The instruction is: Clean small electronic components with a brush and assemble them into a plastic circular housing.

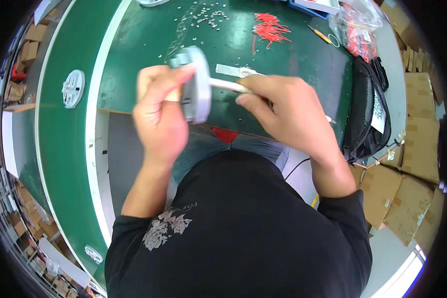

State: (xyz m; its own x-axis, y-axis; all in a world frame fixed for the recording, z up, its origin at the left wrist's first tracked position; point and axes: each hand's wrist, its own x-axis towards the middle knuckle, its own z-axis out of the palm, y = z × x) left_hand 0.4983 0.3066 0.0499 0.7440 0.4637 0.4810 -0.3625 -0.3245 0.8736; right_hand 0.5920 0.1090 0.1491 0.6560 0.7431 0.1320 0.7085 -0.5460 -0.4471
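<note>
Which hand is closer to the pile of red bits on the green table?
Right. The right hand is just below the red bits; the left hand, holding the grey round part, is farther left.

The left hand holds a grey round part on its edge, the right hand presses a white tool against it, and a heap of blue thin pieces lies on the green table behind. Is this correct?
Not quite: the head view shows the thin pieces are red, not blue. The rest holds: the left hand holds the grey round part, the right hand presses the white tool against it, above the green table.
</note>
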